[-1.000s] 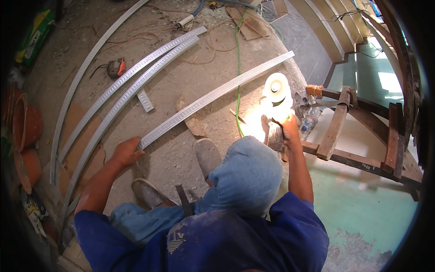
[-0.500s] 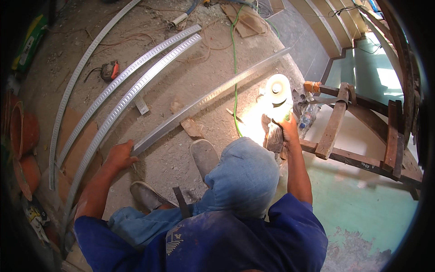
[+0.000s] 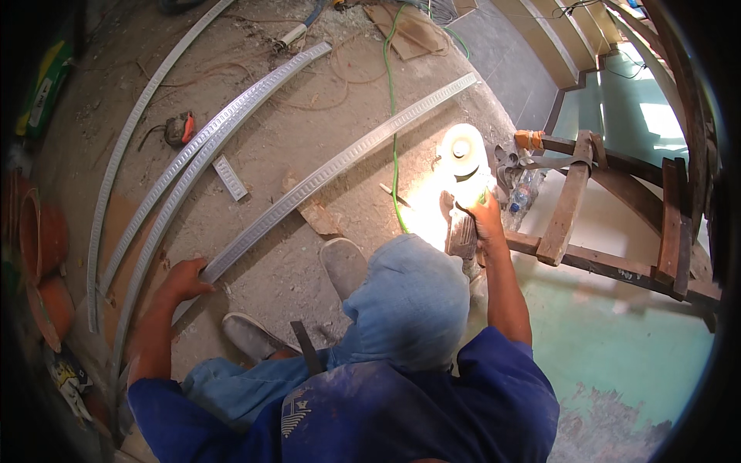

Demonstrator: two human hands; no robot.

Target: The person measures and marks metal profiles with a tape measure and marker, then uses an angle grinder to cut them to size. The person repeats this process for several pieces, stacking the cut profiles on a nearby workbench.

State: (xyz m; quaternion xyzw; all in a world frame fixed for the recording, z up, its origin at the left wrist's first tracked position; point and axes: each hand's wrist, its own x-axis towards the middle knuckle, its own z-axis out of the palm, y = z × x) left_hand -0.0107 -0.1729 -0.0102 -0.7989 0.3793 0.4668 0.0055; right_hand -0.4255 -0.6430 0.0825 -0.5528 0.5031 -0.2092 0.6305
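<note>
Across gritty floor (image 3: 316,139): metal strips (image 3: 309,187); wooden frame (image 3: 566,208) alongside.

The slotted strip (image 3: 340,160) you hold looks like pale silvery metal with a dull sheen, while the disc (image 3: 461,149) on your power tool (image 3: 471,185) shows a smooth, pale face. Your trousers (image 3: 421,301) are matt, faded blue cloth, and your shirt (image 3: 417,417) is dust-marked fabric. Around you, the floor (image 3: 278,131) is rough and gritty, the frame (image 3: 567,204) worn, unpolished wood, and the bottle (image 3: 519,198) clear, shiny plastic.
</note>
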